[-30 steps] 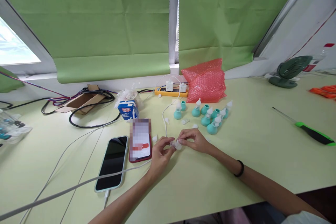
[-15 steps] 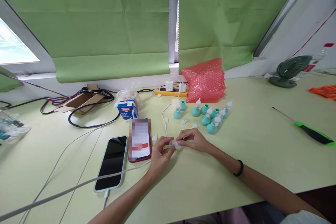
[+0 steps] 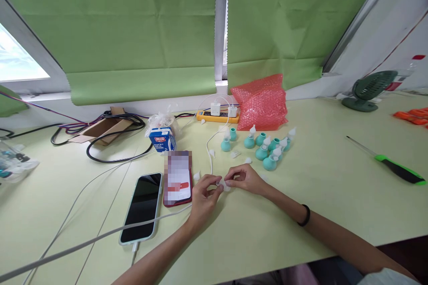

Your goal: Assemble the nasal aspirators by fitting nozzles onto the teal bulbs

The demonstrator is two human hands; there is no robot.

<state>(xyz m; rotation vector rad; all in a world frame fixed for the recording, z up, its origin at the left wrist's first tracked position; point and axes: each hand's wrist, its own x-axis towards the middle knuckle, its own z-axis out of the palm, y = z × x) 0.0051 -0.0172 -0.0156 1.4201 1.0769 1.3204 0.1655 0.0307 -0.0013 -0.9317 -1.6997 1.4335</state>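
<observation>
A small translucent white part (image 3: 226,185) is pinched between both hands over the table. My left hand (image 3: 205,195) grips its left end with thumb and fingers, and my right hand (image 3: 245,179) pinches its right side. Fingertips cover much of it. Beyond my right hand stand several teal bulbs (image 3: 269,163), most with clear pointed tips on top and some open-necked. Loose translucent tips (image 3: 235,154) lie around them, with another (image 3: 197,176) beside my left hand.
Two phones, one dark-screened (image 3: 143,207) and one lit (image 3: 179,178), lie left of my hands. Behind are a milk carton (image 3: 162,140), an orange power strip (image 3: 217,117) and a red bubble bag (image 3: 262,107). A screwdriver (image 3: 397,168) and fan (image 3: 371,89) are right. Cables cross the left side.
Both hands stay almost in place. The fingers have shifted slightly around the translucent part, and its left end is now more covered by my left fingers.
</observation>
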